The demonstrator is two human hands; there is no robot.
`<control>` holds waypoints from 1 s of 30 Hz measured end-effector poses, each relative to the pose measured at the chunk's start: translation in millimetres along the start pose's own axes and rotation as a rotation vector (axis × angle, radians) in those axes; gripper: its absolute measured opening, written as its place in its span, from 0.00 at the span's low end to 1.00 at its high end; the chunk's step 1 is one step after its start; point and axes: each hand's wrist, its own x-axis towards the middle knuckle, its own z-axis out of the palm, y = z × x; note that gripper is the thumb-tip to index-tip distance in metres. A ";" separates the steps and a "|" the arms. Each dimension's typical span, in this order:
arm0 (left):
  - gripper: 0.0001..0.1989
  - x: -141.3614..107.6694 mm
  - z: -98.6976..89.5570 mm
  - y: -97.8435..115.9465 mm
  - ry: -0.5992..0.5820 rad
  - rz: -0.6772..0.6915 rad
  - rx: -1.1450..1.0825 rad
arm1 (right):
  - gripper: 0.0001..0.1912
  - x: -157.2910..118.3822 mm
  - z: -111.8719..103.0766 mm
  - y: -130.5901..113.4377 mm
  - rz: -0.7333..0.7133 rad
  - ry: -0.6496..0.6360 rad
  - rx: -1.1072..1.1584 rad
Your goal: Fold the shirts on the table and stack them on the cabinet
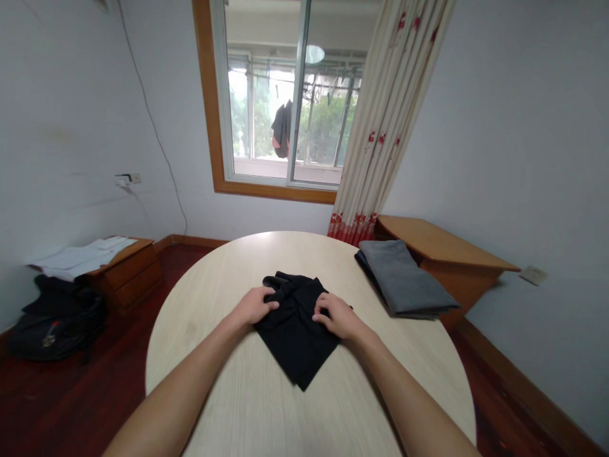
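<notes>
A black garment, partly folded and rumpled along its upper part, lies on the round table with one corner pointing toward me. I cannot make out what kind of garment it is. My left hand is closed on its upper left edge, where a bunched band of fabric stands up by the fingers. On the right side of the cloth, my right hand has its fingers curled in a pinch at the fabric.
Folded dark grey clothes lie at the table's right edge, beside a wooden desk. To the left stand a small cabinet with papers and a black bag. A curtain hangs behind the table.
</notes>
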 end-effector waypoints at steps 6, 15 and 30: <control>0.15 9.0 -40.2 -4.7 0.537 0.120 -0.340 | 0.14 -5.0 -29.4 30.9 0.249 0.799 0.141; 0.13 21.9 -95.0 -53.3 1.363 -0.021 -0.516 | 0.18 -18.1 -55.8 92.0 0.670 1.466 0.336; 0.19 13.5 -100.3 -66.4 1.030 -0.116 -0.209 | 0.26 -13.0 -41.7 87.0 0.555 1.148 0.340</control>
